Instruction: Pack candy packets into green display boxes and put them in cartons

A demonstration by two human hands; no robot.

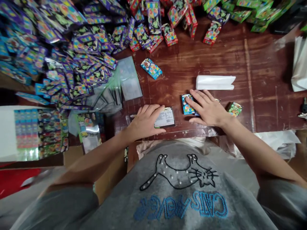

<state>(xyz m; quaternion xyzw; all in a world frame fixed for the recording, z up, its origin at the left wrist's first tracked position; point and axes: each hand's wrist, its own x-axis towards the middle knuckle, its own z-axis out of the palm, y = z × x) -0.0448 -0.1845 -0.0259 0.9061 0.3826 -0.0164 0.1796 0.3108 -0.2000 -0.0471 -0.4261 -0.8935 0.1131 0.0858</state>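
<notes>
My left hand (148,122) lies at the table's near edge over a dark flat packet (165,117) with a white printed label and barcode. Its fingers are stretched out over the packet's left part, which they hide. To the right, my right hand (209,109) rests palm down with fingers spread, over a small blue printed box (187,104) and partly hidden boxes beside it. One fingertip touches the blue box's face. Just right of that wrist sits a small green-and-brown box (235,109). A folded white strip (215,82) lies beyond my right fingers.
Purple and blue packets (83,57) are heaped at the left. Red boxes (178,14) and green packets (254,12) line the back. A single blue box (151,68) lies mid-table, near clear plastic bags (110,94). Flat printed sleeves (40,134) rest at the left.
</notes>
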